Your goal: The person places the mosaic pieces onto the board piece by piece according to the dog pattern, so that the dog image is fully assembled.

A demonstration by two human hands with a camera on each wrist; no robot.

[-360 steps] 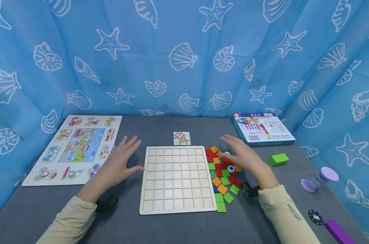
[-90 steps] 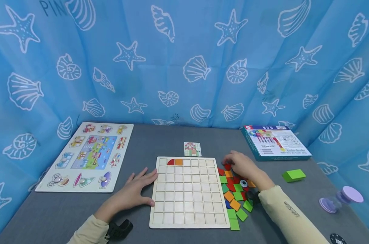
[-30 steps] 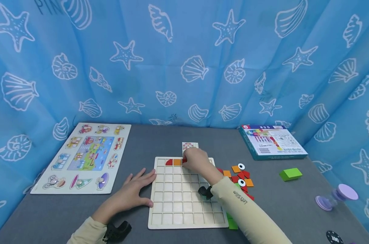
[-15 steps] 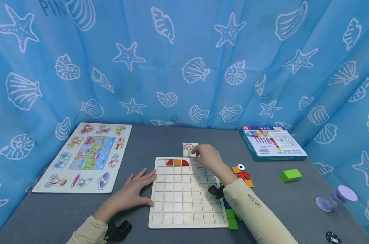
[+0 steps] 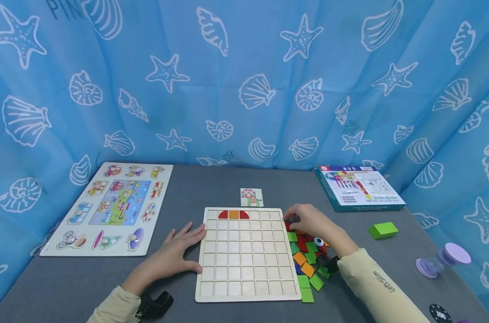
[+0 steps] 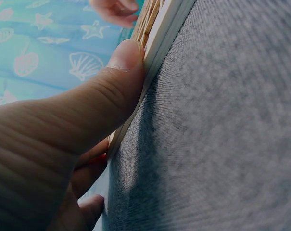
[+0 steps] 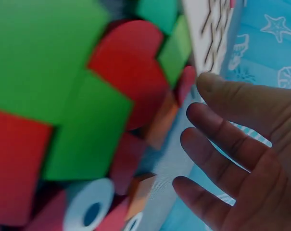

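A pale wooden grid board lies in the middle of the table. In its far row sit a red quarter-round tile, an orange square tile and another red quarter-round tile. My left hand rests against the board's left side, fingers spread and thumb touching the edge, as the left wrist view also shows. Beyond the board's right edge, my right hand hovers over loose tiles. In the right wrist view its loosely bent fingers hold nothing, the thumb close to a red tile.
Green tiles and other coloured pieces are heaped right of the board. A small pattern card lies behind it. Farther out are a picture puzzle, a flat box, a green block, an hourglass and a black chip.
A red, an orange and a second red tile have come into the board's far row, the last by my right hand. That hand has since moved back right to the heap. My left hand stays put.
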